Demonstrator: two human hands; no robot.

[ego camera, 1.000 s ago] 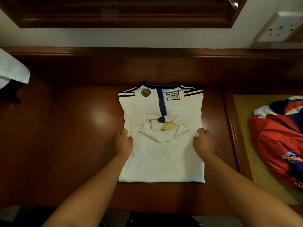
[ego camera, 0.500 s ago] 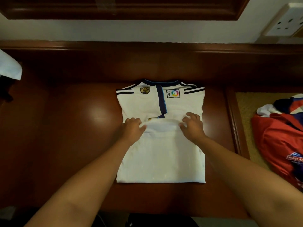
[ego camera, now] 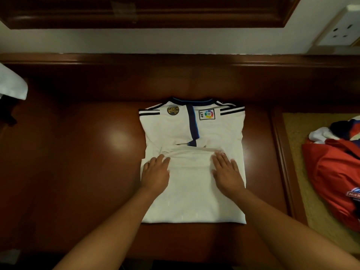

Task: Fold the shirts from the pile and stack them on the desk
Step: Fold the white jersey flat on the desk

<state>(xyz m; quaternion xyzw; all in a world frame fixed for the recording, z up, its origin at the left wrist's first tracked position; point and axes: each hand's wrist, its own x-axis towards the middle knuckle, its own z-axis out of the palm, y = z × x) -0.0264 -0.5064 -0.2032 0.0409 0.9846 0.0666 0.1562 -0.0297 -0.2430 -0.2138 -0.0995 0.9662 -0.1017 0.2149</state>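
A white football shirt (ego camera: 191, 195) with a navy collar, black shoulder stripes and two badges lies folded on the dark wooden desk (ego camera: 78, 172). Its lower part is turned up over the chest, and the fold's edge runs just below the collar placket. My left hand (ego camera: 155, 170) lies flat on the left side of that turned-up panel. My right hand (ego camera: 227, 170) lies flat on the right side, fingers straight and pointing away from me. Both palms press the cloth down.
A pile of red, white and navy shirts (ego camera: 335, 178) sits to the right on a lower tan surface (ego camera: 298, 133). A white cloth (ego camera: 11, 84) hangs in at the left edge. A wall socket (ego camera: 339, 30) is at the upper right.
My hands carried the shirt's lower edge up over the chest, moved inward from the side edges, and now lie flat on the folded panel.
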